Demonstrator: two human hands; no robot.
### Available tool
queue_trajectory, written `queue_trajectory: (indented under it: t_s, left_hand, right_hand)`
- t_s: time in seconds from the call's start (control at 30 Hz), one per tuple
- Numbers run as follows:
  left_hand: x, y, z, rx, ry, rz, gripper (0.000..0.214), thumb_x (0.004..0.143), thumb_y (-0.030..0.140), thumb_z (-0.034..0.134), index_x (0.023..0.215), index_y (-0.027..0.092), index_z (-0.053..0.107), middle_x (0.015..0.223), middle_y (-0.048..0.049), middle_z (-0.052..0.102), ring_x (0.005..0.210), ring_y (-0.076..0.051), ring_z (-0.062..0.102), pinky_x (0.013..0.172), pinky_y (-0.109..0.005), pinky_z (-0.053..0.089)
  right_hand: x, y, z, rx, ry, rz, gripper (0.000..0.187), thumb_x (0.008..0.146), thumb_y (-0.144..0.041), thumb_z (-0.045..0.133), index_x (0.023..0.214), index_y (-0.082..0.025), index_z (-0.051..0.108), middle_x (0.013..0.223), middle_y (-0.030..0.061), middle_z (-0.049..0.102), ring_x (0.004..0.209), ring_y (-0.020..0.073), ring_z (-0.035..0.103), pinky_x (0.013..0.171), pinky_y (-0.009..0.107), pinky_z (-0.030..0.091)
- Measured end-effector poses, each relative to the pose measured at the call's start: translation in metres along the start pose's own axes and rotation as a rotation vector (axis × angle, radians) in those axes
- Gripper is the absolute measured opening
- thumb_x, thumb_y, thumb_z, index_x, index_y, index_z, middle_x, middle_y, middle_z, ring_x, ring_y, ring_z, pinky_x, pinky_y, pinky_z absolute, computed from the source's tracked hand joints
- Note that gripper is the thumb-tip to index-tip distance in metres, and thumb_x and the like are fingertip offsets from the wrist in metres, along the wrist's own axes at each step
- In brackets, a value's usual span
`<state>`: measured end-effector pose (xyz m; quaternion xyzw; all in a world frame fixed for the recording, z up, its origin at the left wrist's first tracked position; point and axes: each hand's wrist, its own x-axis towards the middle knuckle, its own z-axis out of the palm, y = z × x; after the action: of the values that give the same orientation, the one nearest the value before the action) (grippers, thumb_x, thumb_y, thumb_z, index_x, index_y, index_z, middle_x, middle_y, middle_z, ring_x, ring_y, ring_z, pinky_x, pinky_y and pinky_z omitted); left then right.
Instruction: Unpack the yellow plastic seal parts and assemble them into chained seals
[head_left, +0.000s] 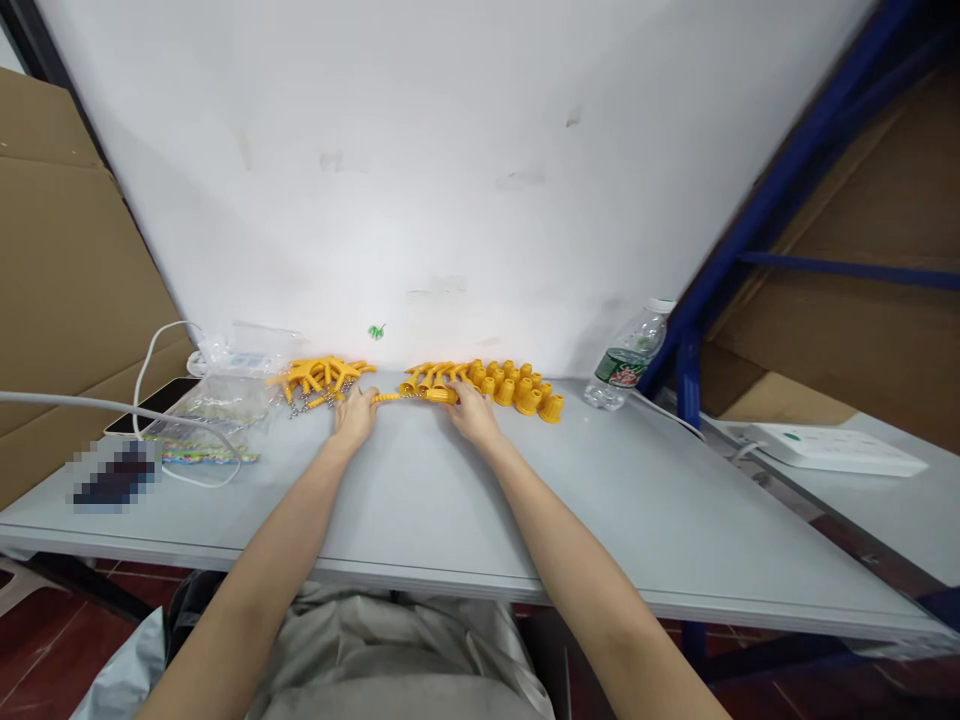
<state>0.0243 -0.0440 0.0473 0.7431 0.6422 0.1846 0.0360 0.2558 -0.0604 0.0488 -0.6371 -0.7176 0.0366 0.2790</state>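
My left hand (355, 416) is closed at the fingertips on a thin yellow ridged stick (388, 397), which points to the right. A short metal chain (412, 392) runs from near the stick towards a yellow cup-shaped piece (441, 395) lying on its side. The fingers of my right hand (474, 412) are closed around the cup-shaped piece. Just behind lies a row of yellow cups with sticks (433, 375). Right of my right hand, several yellow cups (528, 400) stand upside down in rows. A heap of yellow branched pieces with chains (322, 375) is beside my left hand.
A plastic bottle (628, 362) leans near the white back panel (480, 220). Clear plastic bags (225, 405), a phone (154, 405) and a white cable (142, 370) lie at the left of the grey table (420, 500). A white power strip (836, 448) sits at far right.
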Motion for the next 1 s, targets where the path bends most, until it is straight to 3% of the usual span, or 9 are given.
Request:
queue_trajectory:
  t_s: [0.17,0.43,0.67,0.8,1.0]
  left_hand:
    - [-0.002,0.004,0.000,-0.038,0.036,0.073,0.034,0.096,0.031,0.042,0.123,0.023,0.061,0.112,-0.0126,0.055,0.102,-0.028,0.057,0.093,-0.040,0.041]
    - [0.002,0.001,0.022,-0.362,0.121,0.265,0.031,0.091,0.026,0.055,0.122,0.022,0.060,0.103,-0.0062,0.056,0.084,-0.017,0.060,0.087,-0.032,0.049]
    - [0.011,-0.012,0.031,-0.395,0.278,0.334,0.027,0.090,0.022,0.056,0.116,0.021,0.062,0.096,-0.0059,0.058,0.078,-0.017,0.059,0.082,-0.034,0.052]
    - [0.013,-0.014,0.029,-0.383,0.310,0.337,0.026,0.092,0.024,0.052,0.116,0.020,0.062,0.093,-0.0064,0.057,0.080,-0.019,0.059,0.082,-0.036,0.052]
    - [0.009,-0.011,0.018,-0.376,0.335,0.433,0.025,0.094,0.025,0.048,0.116,0.021,0.060,0.102,-0.0076,0.057,0.091,-0.020,0.060,0.084,-0.034,0.051]
  right_hand:
    - [-0.001,-0.007,0.000,-0.014,-0.026,-0.093,0.038,0.089,-0.019,0.055,0.127,-0.015,0.058,0.124,0.0149,0.065,0.111,0.0282,0.060,0.095,0.042,0.040]
    - [0.001,-0.003,0.004,-0.068,0.056,-0.187,0.040,0.086,-0.014,0.056,0.126,-0.015,0.058,0.127,0.0172,0.063,0.120,0.0313,0.056,0.096,0.043,0.042]
    - [0.012,0.017,0.015,0.396,0.050,-0.273,0.039,0.082,-0.023,0.064,0.119,-0.017,0.056,0.117,0.0136,0.066,0.100,0.0248,0.066,0.089,0.042,0.052]
    - [0.012,0.020,0.010,0.608,-0.021,-0.225,0.039,0.079,-0.038,0.070,0.111,-0.018,0.060,0.110,0.0115,0.069,0.091,0.0227,0.068,0.086,0.042,0.054]
    - [0.007,0.010,0.000,0.780,-0.137,-0.063,0.055,0.076,-0.074,0.060,0.073,-0.019,0.061,0.067,0.0038,0.067,0.061,0.0188,0.064,0.068,0.034,0.054]
